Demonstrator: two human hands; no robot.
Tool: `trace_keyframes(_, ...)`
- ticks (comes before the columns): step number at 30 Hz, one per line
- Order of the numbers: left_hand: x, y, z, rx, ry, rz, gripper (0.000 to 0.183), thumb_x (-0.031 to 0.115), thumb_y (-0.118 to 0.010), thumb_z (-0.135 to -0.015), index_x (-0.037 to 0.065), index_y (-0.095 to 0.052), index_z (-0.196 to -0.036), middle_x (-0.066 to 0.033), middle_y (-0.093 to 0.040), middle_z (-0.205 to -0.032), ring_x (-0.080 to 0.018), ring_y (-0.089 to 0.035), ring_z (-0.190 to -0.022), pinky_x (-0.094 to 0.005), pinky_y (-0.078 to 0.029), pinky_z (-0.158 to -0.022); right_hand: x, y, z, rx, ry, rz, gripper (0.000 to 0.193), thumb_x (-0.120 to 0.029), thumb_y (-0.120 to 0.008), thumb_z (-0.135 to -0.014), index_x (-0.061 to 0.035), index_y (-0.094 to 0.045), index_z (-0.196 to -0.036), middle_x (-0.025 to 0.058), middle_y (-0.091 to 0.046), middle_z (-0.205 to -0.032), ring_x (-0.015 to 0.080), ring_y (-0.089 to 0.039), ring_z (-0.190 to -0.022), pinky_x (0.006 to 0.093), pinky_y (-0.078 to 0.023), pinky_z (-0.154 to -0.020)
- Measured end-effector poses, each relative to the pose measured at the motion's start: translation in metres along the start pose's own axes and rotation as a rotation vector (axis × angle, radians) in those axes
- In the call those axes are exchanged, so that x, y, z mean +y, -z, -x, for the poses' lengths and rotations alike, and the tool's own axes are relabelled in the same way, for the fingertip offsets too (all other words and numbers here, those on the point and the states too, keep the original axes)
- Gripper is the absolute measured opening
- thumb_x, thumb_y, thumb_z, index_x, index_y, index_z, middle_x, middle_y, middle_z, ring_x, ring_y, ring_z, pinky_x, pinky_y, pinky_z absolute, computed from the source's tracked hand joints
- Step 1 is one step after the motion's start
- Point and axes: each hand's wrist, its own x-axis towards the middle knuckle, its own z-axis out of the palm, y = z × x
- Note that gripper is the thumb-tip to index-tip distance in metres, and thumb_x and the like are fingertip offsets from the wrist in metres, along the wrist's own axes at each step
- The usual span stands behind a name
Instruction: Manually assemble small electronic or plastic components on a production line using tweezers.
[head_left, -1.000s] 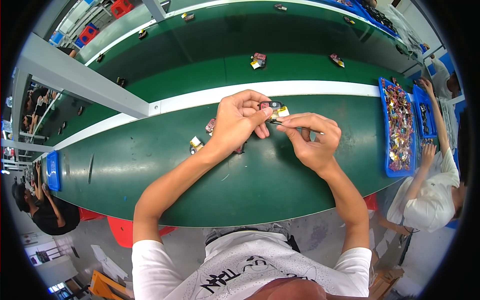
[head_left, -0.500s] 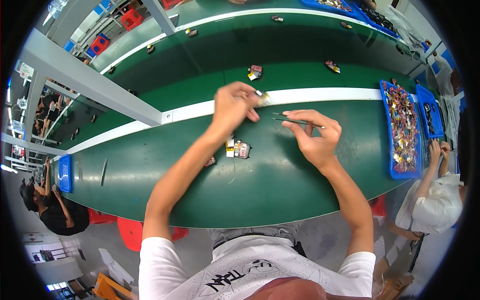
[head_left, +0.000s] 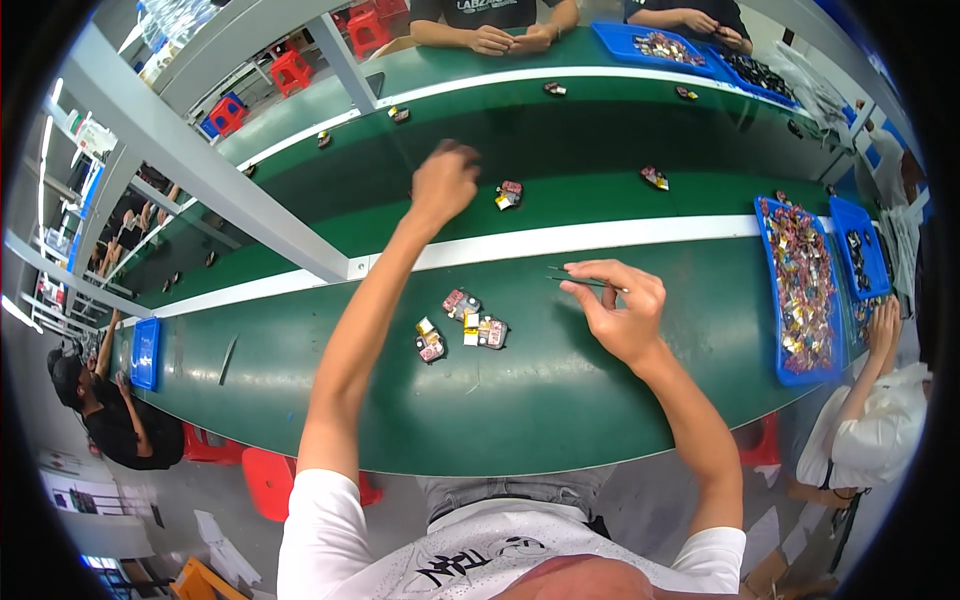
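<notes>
My right hand (head_left: 627, 308) is closed around a pair of dark, thin tweezers (head_left: 590, 283), whose tips point left above the green worktable (head_left: 560, 400). Stretched out past the white rail, my left hand (head_left: 446, 185) hovers over the green conveyor belt; its fingers are smeared by motion, and whether it holds anything cannot be made out. Three small electronic assemblies with white and yellow tabs lie close together on the worktable: one at the top (head_left: 461, 303), one at the right (head_left: 487, 332) and one at the lower left (head_left: 430, 341). Another assembly (head_left: 509, 195) rests on the belt right of my left hand.
At right stand a blue tray (head_left: 768, 300) full of small colourful parts and another blue tray (head_left: 868, 290) with dark parts. A grey post (head_left: 290, 225) rises left of my left arm. A white rail (head_left: 600, 238) edges the belt. Co-workers sit left, right and across.
My left hand has moved away over the belt from the rail, where it held a small assembly. The view has shifted, and three assemblies now show on the worktable. My right hand still grips the tweezers.
</notes>
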Motion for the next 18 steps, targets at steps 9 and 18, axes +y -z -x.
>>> trace_keyframes(9, 0.004, -0.027, -0.037, -0.523, -0.114, 0.242, 0.016, 0.007, -0.078, -0.075, -0.002, -0.076, -0.088, -0.0161, -0.073, -0.084, -0.0274, -0.071, -0.078, -0.0369, -0.057, -0.074, 0.0, -0.002, 0.002, -0.028, -0.028, 0.012, 0.019, 0.001, -0.085, -0.072, -0.0066, -0.074, -0.086, 0.0008, -0.077, -0.086, 0.0088, -0.038, -0.04, 0.0264, -0.033, -0.042)
trace_keyframes(18, 0.018, -0.022, -0.046, -0.759, -0.077, -0.157, 0.022, 0.012, -0.068, -0.073, 0.008, -0.071, -0.094, -0.0155, -0.072, -0.1, -0.035, -0.067, -0.107, -0.0447, -0.056, -0.088, -0.002, -0.006, 0.0, -0.046, 0.009, 0.036, 0.019, 0.0, -0.086, -0.072, -0.0062, -0.076, -0.086, 0.0029, -0.077, -0.085, 0.0093, -0.044, -0.041, 0.0251, -0.035, -0.043)
